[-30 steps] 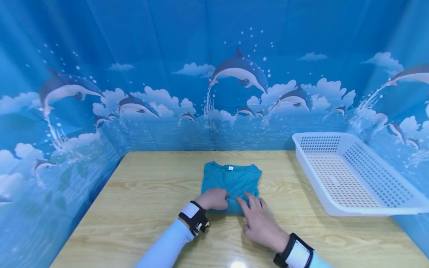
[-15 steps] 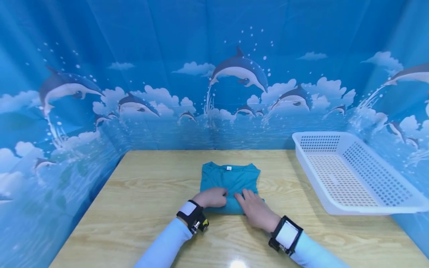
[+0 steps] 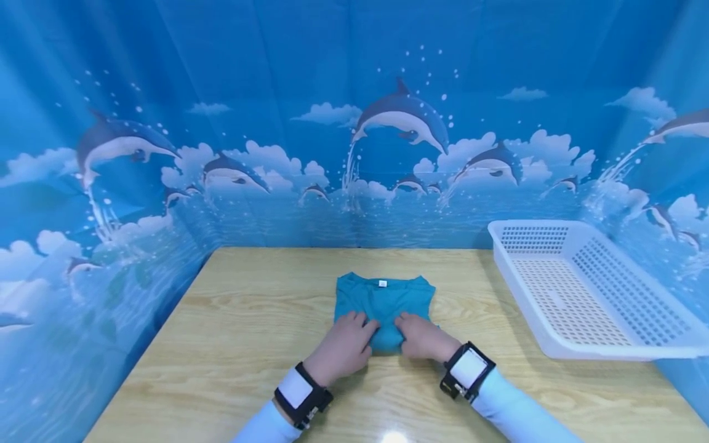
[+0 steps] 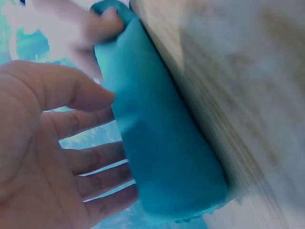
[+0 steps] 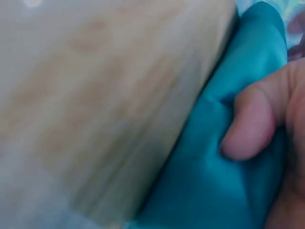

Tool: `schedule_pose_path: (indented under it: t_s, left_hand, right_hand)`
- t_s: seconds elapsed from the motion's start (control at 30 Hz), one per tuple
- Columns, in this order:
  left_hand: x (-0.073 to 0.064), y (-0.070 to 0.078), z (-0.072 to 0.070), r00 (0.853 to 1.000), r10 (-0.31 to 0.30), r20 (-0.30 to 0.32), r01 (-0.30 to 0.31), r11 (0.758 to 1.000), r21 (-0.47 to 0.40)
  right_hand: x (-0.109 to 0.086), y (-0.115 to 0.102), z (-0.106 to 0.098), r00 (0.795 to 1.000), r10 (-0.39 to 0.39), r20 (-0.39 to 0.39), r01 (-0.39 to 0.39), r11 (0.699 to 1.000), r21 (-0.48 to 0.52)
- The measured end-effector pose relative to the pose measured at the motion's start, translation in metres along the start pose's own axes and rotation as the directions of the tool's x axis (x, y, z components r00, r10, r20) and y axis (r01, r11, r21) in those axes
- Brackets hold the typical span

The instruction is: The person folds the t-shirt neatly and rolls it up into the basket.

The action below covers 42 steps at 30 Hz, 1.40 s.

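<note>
A teal shirt (image 3: 388,298) lies on the wooden table, its collar and white tag facing away from me. Its near part is rolled into a thick band, whose smooth side fills the middle of the left wrist view. My left hand (image 3: 342,347) is at the left half of this roll, fingers spread and nearly straight; the thumb tip is at its top edge. At the right half, my right hand (image 3: 423,337) grips the roll. The right wrist view shows its thumb (image 5: 252,126) pressing into the cloth; the fingertips there are mostly hidden.
To the right stands a white plastic basket (image 3: 554,352) with perforated walls and floor. The wooden table (image 3: 249,307) extends around the shirt. A blue dolphin-print curtain (image 3: 299,227) hangs behind and along both sides.
My left hand has gone from curled on the shirt to spread out, its wrist drawn back toward me. The right hand has moved in and its fingers have bent onto the roll.
</note>
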<state>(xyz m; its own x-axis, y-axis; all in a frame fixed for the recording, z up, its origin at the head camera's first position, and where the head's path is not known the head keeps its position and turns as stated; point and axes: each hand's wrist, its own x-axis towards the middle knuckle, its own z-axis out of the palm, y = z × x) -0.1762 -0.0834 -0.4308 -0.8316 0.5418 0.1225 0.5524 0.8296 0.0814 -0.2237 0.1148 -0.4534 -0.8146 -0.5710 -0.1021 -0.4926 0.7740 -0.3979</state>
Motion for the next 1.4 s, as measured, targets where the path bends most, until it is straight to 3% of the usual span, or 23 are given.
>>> schedule_pose_path:
  t_s: [0.13,0.3,0.53,0.7,0.83,0.9,1.0,1.3,1.4]
  left_hand:
    - [-0.013,0.010,-0.002,0.999,0.050,-0.017,-0.047,0.993,0.110]
    - [-0.021,0.022,0.002,0.999,0.025,0.035,-0.031,0.977,0.212]
    - [-0.024,0.030,0.006,0.996,-0.016,0.089,-0.011,0.955,0.295]
    - [-0.019,0.030,0.011,0.999,-0.004,0.055,-0.015,0.936,0.351]
    - [-0.012,0.027,0.017,1.000,0.012,-0.002,-0.010,0.907,0.421]
    - [-0.009,0.027,0.019,1.000,0.014,-0.023,-0.003,0.899,0.437]
    - [-0.003,0.028,0.022,0.999,0.017,-0.040,0.003,0.895,0.447]
    - [0.017,0.029,0.025,0.998,-0.017,-0.058,0.044,0.870,0.491]
    - [0.025,0.026,0.026,0.998,-0.027,-0.050,0.047,0.877,0.478]
  right_hand:
    - [0.007,0.002,-0.008,0.988,0.098,0.122,-0.117,0.981,0.157]
    - [0.017,0.005,-0.020,0.952,0.179,0.247,-0.240,0.940,0.243]
    - [0.019,0.005,-0.024,0.938,0.190,0.291,-0.261,0.938,0.229]
    - [0.014,0.005,-0.022,0.944,0.162,0.287,-0.237,0.938,0.253]
    - [0.006,0.010,-0.020,0.977,0.060,0.203,-0.118,0.951,0.287]
    - [0.000,0.011,-0.019,0.993,0.003,0.121,-0.032,0.970,0.240]
    - [-0.008,0.010,-0.016,0.999,-0.041,0.010,0.039,0.992,0.117]
    - [-0.025,0.000,-0.018,0.990,-0.061,-0.123,0.058,0.998,-0.032]
    - [-0.031,-0.005,-0.018,0.987,-0.076,-0.142,0.068,0.996,-0.062]
